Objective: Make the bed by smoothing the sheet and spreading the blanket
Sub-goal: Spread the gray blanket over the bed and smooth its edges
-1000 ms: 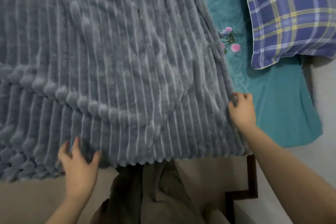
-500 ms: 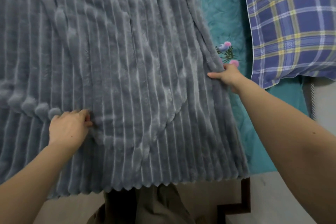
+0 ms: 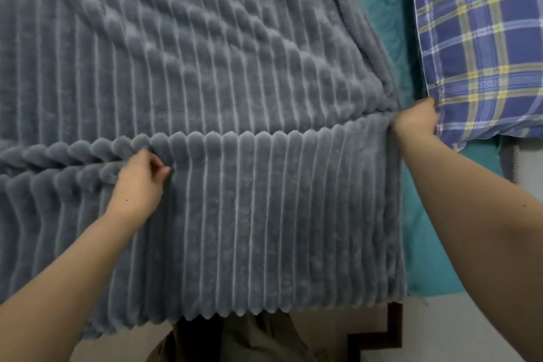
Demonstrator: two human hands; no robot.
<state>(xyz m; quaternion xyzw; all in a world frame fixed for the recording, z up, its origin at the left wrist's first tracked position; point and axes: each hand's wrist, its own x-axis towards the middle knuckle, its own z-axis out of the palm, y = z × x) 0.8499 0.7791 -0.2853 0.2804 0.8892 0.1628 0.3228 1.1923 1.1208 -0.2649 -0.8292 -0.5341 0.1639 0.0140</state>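
Across nearly the whole view spreads the grey ribbed blanket [image 3: 235,229], its scalloped near hem hanging free and a raised fold running from side to side through its middle. To its right a strip of teal sheet [image 3: 423,244] shows bare, and beyond that lies the plaid pillow [image 3: 484,53], its corner close to the blanket's edge. Trouble would most likely come from an uneven pull. If one side leads, the fold could skew and the ribs bunch into a fresh crease. The thick pile could also drag the sheet beneath into wrinkles, and a tug towards the pillow might nudge it askew. At the fold the left hand [image 3: 141,179] pinches a ridge of pile, fingers and thumb curled tight on it. At the fold's far end the right hand [image 3: 414,120] is closed on the blanket's right edge, just beside the pillow's corner; its fingertips are hidden.
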